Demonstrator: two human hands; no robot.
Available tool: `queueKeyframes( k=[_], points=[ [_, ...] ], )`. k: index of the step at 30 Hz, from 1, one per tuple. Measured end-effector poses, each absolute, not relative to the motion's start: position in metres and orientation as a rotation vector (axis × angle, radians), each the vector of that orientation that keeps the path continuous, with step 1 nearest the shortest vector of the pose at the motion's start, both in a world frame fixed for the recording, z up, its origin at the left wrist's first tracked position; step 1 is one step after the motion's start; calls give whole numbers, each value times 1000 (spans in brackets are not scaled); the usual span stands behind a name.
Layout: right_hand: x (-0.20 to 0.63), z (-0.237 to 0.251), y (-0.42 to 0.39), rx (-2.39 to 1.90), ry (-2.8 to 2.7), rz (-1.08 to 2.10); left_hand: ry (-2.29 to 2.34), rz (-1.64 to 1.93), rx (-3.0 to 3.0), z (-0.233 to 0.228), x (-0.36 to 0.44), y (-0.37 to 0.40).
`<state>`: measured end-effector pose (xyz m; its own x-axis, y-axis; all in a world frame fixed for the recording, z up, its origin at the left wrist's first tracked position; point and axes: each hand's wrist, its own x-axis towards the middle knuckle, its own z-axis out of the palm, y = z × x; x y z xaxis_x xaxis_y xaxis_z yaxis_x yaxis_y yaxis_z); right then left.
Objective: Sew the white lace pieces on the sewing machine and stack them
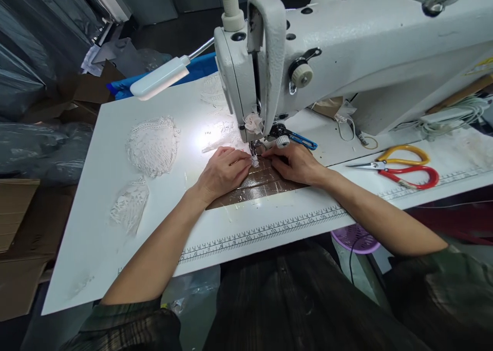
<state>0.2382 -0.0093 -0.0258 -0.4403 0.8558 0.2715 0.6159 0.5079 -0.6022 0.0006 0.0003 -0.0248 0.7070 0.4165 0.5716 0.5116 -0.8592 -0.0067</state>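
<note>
A small piece of white lace (254,161) lies under the needle and presser foot of a white sewing machine (236,74). My left hand (225,172) is closed at its left edge, fingertips pressed together on the lace. Just right of the presser foot, my right hand (296,162) is closed in a pinch; what its fingertips hold is too small to make out. Both hands rest over a brown, shiny plate (256,187) set in the table. More white lace (221,138) spreads behind my left hand, lit by the lamp (162,78).
On the white table (96,248), a round lace bundle (153,147) and a smaller lace piece (131,206) lie left. Scissors (404,167) with yellow and red handles lie right. A printed ruler (262,234) follows the front edge. Cardboard boxes (34,238) stand left.
</note>
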Motion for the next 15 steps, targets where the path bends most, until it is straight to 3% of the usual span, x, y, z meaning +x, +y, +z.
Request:
queueKeyframes(
  k=[15],
  points=[
    [244, -30, -10, -1062, -2390, 437, -805, -753, -2844, -21, 1, 1]
  ],
)
